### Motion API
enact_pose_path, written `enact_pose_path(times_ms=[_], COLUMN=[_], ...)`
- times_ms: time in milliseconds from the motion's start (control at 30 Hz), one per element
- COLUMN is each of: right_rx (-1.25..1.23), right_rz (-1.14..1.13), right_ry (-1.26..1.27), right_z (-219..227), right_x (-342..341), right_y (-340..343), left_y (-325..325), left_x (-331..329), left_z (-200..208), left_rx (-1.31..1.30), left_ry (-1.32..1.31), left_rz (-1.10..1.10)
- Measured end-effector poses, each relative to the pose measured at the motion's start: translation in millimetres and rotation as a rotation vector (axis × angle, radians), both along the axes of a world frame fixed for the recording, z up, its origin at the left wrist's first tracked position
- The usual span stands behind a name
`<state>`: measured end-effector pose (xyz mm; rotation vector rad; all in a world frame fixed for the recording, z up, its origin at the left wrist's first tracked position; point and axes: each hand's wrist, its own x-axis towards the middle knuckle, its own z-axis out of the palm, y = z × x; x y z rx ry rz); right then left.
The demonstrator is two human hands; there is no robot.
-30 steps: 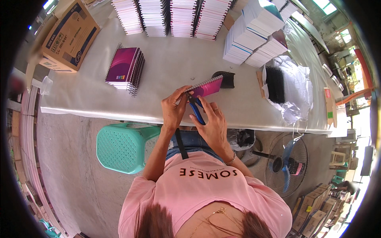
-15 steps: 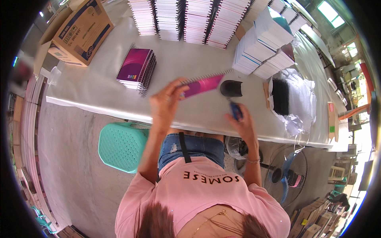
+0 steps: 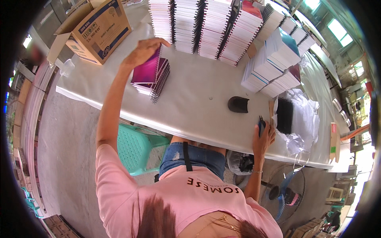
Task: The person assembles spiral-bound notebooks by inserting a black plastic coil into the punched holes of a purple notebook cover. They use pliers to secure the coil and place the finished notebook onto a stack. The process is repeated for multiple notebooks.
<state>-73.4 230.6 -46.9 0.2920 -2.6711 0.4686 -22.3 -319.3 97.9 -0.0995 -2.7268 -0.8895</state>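
My left hand is at the stack of purple spiral notebooks, its fingers closed on the far end of the top notebook. That notebook lies over the stack, with its wire binding on the right. Low on the right of the table, my right hand is closed round small dark blue-handled pliers, their pointed tip facing away from me. A black rounded piece lies on the table, left of the pliers and a little farther off.
Tall stacks of spiral-bound books line the back of the table, with bound paper blocks at the right. Black binding combs sit in white wrapping. An open cardboard box stands back left, a green stool below.
My left hand has carried the notebook left onto the stack. My right hand has moved right with the pliers, away from the black rounded piece.
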Motion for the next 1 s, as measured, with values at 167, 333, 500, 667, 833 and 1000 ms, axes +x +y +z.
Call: enact_pose_path(times_ms=[167, 333, 500, 667, 833, 1000], right_rx=[-0.001, 0.013, -0.039, -0.135, -0.428, -0.671], right_rz=[-0.012, -0.018, 0.008, 0.062, 0.251, 0.2], right_ry=[0.002, 0.026, 0.017, 0.053, 0.211, 0.257], right_z=[-0.7, -2.0, -2.0, 11.4, 76.6, 156.3], right_x=[0.9, 1.3, 3.0, -1.5, -63.3, -134.7], right_y=[3.6, 2.7, 3.3, 2.6, 6.0, 23.6], left_y=[26.9, 34.9, 24.6, 27.4, 14.5, 45.5], left_x=[-7.0, 13.7, 18.1, 17.8, 19.4, 28.1], left_z=[-41.3, -55.1, -54.3, -52.8, -59.0, -40.4], left_rx=[-0.28, -0.361, -0.353, -0.296, -0.27, -0.202], left_ry=[-0.174, -0.083, 0.009, -0.048, 0.002, -0.224], left_rz=[0.154, 0.319, 0.286, 0.328, 0.319, 0.549])
